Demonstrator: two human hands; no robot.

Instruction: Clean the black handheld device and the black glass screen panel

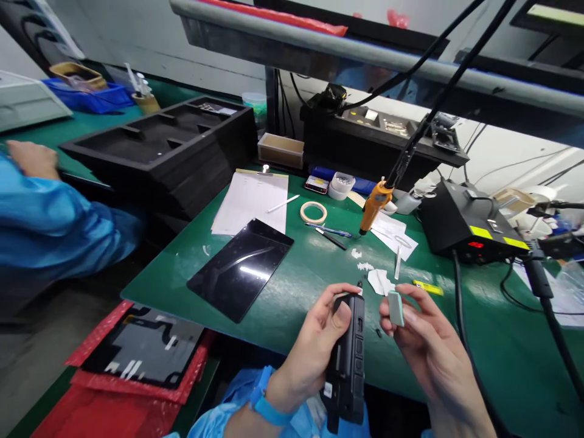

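By the green tabletop (301, 280), your left fingers (340, 315) clasped the black device (352, 365) (steadiness mattered), right fingers (422, 297) pinching a pale-green block (395, 308).

Green table (292, 298): beneath the left fingers (338, 289)
Black panel (241, 267): lies leftward from them
Tape roll (313, 221): lies beyond them
Yellow strip (429, 288): just beyond the right fingers (424, 299)

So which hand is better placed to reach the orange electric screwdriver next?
Probably your right hand: it pinches only a small pale green block, while your left hand grips the bulkier black handheld device.
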